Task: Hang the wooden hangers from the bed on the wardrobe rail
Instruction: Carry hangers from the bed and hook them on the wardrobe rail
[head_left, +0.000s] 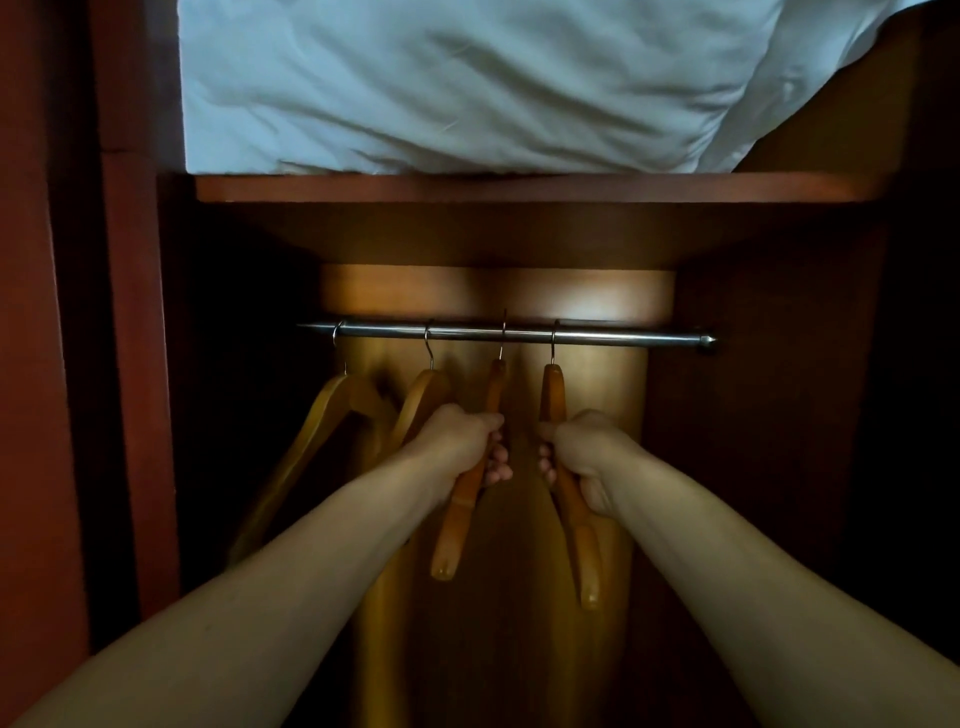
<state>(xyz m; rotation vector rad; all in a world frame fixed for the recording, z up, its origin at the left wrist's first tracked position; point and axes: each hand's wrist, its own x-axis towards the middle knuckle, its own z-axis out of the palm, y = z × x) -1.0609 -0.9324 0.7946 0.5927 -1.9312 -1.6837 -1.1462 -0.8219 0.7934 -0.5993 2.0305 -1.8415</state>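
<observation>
In the head view, a metal wardrobe rail (506, 332) is seen running left to right across the dim cupboard, below a wooden shelf (519, 188) on which pale bedding (467, 83) is piled. Four wooden hangers are seen at the rail. The far-left hanger (311, 436) and the second hanger (423, 400) hang free by their hooks, untouched and somewhat blurred. The third hanger (467, 493) is gripped by the left hand (460, 441), which is closed around its near arm; its hook is seen at the rail, though whether it is fully seated cannot be told, since the wire rises above the bar. The fourth hanger (553, 395) is gripped by the right hand (587, 452), likewise closed around the wood, and its hook appears looped over the bar. Both held hangers are turned edge-on, their long axes running from the rail down and toward the person, crosswise to the rail. The hands lie below the rail and about equally near it, close together near its middle. The step is judged to be the settling of these two hooks; release would depend on each hook resting squarely over the bar. The bed is not in view.
</observation>
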